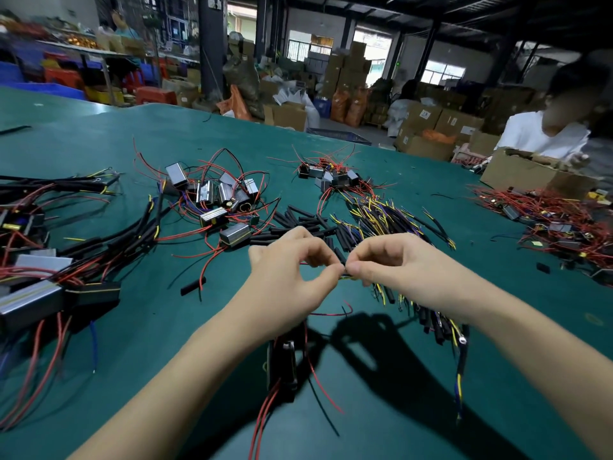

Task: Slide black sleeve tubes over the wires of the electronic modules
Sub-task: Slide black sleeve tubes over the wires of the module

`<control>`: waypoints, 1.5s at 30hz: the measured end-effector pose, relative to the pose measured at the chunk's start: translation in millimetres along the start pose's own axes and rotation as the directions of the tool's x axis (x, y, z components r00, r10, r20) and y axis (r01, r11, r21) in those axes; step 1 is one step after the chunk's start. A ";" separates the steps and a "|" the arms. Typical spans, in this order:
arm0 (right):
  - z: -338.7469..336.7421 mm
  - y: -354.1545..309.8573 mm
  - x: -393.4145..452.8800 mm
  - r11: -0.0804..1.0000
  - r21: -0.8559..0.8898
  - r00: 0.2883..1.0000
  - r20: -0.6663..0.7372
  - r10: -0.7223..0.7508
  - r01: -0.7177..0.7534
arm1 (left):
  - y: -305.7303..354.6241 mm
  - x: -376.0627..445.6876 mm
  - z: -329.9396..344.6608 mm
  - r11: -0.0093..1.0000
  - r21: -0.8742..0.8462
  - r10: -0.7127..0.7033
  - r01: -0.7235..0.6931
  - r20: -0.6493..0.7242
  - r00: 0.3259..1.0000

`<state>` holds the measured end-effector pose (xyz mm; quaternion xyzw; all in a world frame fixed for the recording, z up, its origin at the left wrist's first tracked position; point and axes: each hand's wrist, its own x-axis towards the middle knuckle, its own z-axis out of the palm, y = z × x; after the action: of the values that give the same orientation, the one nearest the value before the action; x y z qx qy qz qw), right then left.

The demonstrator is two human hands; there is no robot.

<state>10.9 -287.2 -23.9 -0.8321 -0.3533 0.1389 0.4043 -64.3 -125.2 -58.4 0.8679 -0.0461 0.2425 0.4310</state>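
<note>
My left hand (pixel 292 277) and my right hand (pixel 394 263) meet fingertip to fingertip above the green table (pixel 139 343). Both pinch a thin bundle of wires (pixel 346 277) between thumb and forefinger; a short black sleeve tube (pixel 340 255) shows just behind the fingertips. A dark electronic module (pixel 282 363) with red wires hangs below my left wrist. Loose black sleeve tubes (pixel 305 224) lie in a pile just beyond my hands. Whether the wires are inside a tube is hidden by my fingers.
Silver-cased modules (pixel 219 197) with red wires lie ahead on the left, and sleeved modules (pixel 43 260) at the far left. A fan of yellow and black wires (pixel 391 217) lies ahead on the right. A person in white (pixel 544 134) sits by a cardboard box (pixel 530 172).
</note>
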 end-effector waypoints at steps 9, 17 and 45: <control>17.1 -10.4 -5.5 0.717 -0.584 0.836 -0.116 -0.536 0.379 | -1.3 10.7 -4.8 0.819 -0.416 -0.317 0.396 0.247 0.916; 20.7 11.0 -1.6 0.927 -0.249 0.868 -0.346 -0.357 0.282 | -15.7 9.5 -32.2 0.876 -0.209 -0.330 0.435 0.399 0.856; 9.8 12.6 -8.5 0.843 -0.433 0.859 -0.243 -0.451 0.319 | -16.6 7.0 -7.2 0.992 -0.125 -0.022 0.031 0.077 0.997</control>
<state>5.8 -292.8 -40.4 -0.8155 -0.4612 -0.1609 0.3104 -56.1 -108.4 -63.5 0.8480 -0.0661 0.2002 0.4863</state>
